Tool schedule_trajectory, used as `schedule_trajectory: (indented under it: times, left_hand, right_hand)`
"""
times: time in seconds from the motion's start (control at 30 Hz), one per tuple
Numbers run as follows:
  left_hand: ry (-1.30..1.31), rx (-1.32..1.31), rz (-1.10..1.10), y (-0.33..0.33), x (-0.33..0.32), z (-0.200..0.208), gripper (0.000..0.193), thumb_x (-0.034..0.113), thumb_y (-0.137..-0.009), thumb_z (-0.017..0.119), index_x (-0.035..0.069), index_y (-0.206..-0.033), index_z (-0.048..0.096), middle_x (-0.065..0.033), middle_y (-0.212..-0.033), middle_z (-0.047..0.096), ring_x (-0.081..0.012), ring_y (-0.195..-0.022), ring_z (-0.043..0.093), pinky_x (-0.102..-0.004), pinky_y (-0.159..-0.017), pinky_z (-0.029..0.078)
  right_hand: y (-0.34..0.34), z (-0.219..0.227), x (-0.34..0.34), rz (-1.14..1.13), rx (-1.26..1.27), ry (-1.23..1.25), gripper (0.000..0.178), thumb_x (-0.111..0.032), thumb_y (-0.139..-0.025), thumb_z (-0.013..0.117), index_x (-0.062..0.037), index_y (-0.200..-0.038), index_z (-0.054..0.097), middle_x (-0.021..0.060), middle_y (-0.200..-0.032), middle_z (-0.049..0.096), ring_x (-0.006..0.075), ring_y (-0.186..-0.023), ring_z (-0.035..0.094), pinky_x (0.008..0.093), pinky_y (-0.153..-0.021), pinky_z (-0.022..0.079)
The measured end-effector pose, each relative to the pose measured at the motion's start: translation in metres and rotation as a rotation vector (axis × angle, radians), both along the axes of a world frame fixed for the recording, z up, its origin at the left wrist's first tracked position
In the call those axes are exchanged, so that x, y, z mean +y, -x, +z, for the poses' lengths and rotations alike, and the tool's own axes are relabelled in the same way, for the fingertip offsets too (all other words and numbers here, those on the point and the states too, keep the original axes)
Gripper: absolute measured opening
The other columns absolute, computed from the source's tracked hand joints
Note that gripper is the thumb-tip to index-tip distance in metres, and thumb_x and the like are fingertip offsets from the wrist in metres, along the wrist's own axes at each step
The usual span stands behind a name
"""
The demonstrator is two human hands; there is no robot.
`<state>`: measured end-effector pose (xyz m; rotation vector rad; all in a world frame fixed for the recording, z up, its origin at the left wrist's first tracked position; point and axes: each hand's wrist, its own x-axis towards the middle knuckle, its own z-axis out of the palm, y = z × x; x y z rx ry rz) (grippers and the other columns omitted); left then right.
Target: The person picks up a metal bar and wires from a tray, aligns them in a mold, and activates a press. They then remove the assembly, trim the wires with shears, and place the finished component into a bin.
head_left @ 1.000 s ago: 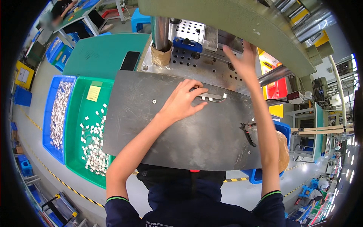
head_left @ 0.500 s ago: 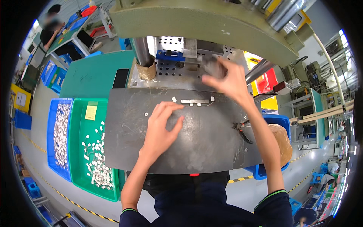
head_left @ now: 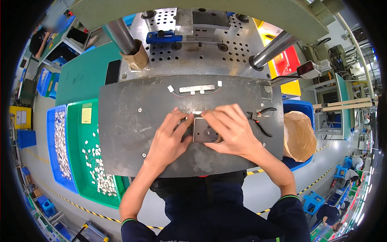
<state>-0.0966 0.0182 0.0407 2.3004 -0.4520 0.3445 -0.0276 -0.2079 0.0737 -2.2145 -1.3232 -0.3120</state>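
A small square metal block (head_left: 204,131) with a round hole in its face sits low over the dark metal plate (head_left: 129,121). My right hand (head_left: 234,131) is closed around its right side, thumb at the near edge and fingers at the far edge. Against the left edge of the block, my left hand (head_left: 166,139) has its fingers bent together; what lies between them is hidden. A small white connector (head_left: 197,113) shows at the fingertips of both hands. Farther off on the plate rests a pale bar (head_left: 196,88) with thin wires and white connectors.
Black-handled pliers (head_left: 260,119) lie at the plate's right. Behind stands a press with a perforated bed (head_left: 193,60) and steel posts (head_left: 121,36). Left are a green bin (head_left: 84,161) and a blue bin (head_left: 51,141) of white connectors; right, a lined blue bin (head_left: 300,105).
My right hand has come back from the press bed to the plate, now with the metal block. My left hand has closed in beside it. The whole view has shifted.
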Motion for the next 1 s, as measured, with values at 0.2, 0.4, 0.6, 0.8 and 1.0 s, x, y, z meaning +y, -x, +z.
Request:
schedule_trajectory:
  times: [0.2, 0.4, 0.6, 0.8, 1.0]
  left_hand:
    - [-0.019, -0.033, 0.162, -0.009, 0.004, -0.006, 0.058, 0.008, -0.069, 0.093, -0.001, -0.122, 0.072, -0.0134, -0.116, 0.067, -0.0367, -0.109, 0.065, -0.0505, -0.113, 0.051]
    - [0.028, -0.015, 0.155, -0.015, 0.007, 0.005, 0.05, 0.009, -0.075, 0.09, -0.001, -0.12, 0.073, -0.0121, -0.115, 0.067, -0.0357, -0.111, 0.065, -0.0459, -0.099, 0.056]
    - [-0.075, -0.064, 0.168, -0.016, 0.006, 0.006, 0.035, -0.001, -0.085, 0.075, 0.002, -0.119, 0.075, -0.0116, -0.11, 0.068, -0.0339, -0.108, 0.066, -0.0455, -0.092, 0.058]
    - [-0.041, -0.008, 0.128, -0.02, 0.013, 0.004, 0.038, -0.008, -0.085, 0.069, 0.003, -0.121, 0.075, -0.0108, -0.107, 0.07, -0.0324, -0.103, 0.068, -0.042, -0.087, 0.059]
    - [0.06, -0.144, 0.087, -0.022, 0.022, 0.015, 0.036, -0.007, -0.084, 0.073, 0.002, -0.119, 0.076, -0.0107, -0.106, 0.072, -0.0321, -0.101, 0.07, -0.042, -0.086, 0.059]
  right_hand:
    - [-0.038, 0.01, -0.04, -0.497, 0.18, -0.08, 0.063, -0.027, -0.065, 0.097, 0.0006, -0.115, 0.071, 0.0092, -0.093, 0.055, 0.0226, -0.08, 0.058, 0.0355, -0.071, 0.051]
    - [-0.074, -0.014, -0.064, -0.712, 0.293, -0.018, 0.06, -0.025, -0.07, 0.093, -0.0003, -0.12, 0.072, 0.0093, -0.099, 0.059, 0.0257, -0.091, 0.058, 0.0379, -0.085, 0.049]
    - [-0.019, -0.009, -0.006, -0.371, 0.057, -0.013, 0.038, -0.013, -0.089, 0.076, -0.0127, -0.127, 0.073, 0.007, -0.12, 0.064, 0.0275, -0.116, 0.056, 0.0436, -0.104, 0.038]
    - [-0.03, -0.036, -0.003, -0.142, 0.412, -0.185, 0.03, 0.003, -0.093, 0.07, -0.0046, -0.122, 0.077, 0.0103, -0.106, 0.071, 0.0263, -0.093, 0.068, 0.0374, -0.083, 0.054]
    - [-0.019, -0.011, 0.008, -0.199, 0.352, -0.376, 0.035, 0.009, -0.086, 0.072, -0.0049, -0.117, 0.079, 0.0077, -0.093, 0.069, 0.0246, -0.088, 0.068, 0.0373, -0.079, 0.056]
